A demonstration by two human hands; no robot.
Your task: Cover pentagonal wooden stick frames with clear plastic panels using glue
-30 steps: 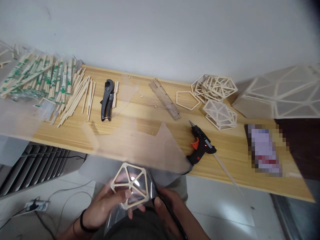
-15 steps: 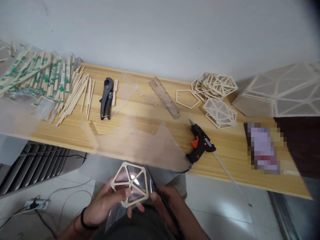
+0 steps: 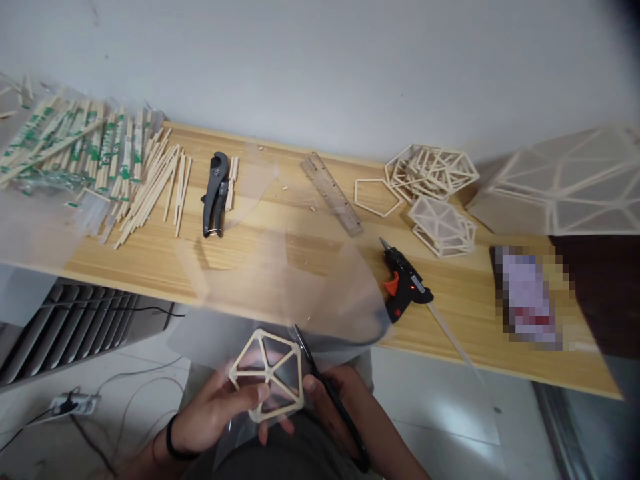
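My left hand (image 3: 220, 415) grips a pentagon frame (image 3: 269, 373) of pale wooden sticks, glued onto a clear plastic sheet (image 3: 280, 293), low in the view over my lap. My right hand (image 3: 345, 407) holds black scissors (image 3: 327, 393), their blades running along the frame's right edge against the sheet. The sheet reaches up from the frame onto the wooden table (image 3: 300, 227).
A black glue gun (image 3: 405, 283) lies at the table's front right. Stacked stick frames (image 3: 435, 180), a ruler (image 3: 333, 193), black cutters (image 3: 215, 193) and a pile of chopsticks (image 3: 90, 167) lie further back. A large faceted panel (image 3: 560, 183) and a blurred packet (image 3: 527, 297) are right.
The frame and both hands have shifted slightly right and down. The plastic sheet above the frame has curled and lifted near the glue gun, and the scissors sit further along the frame's edge.
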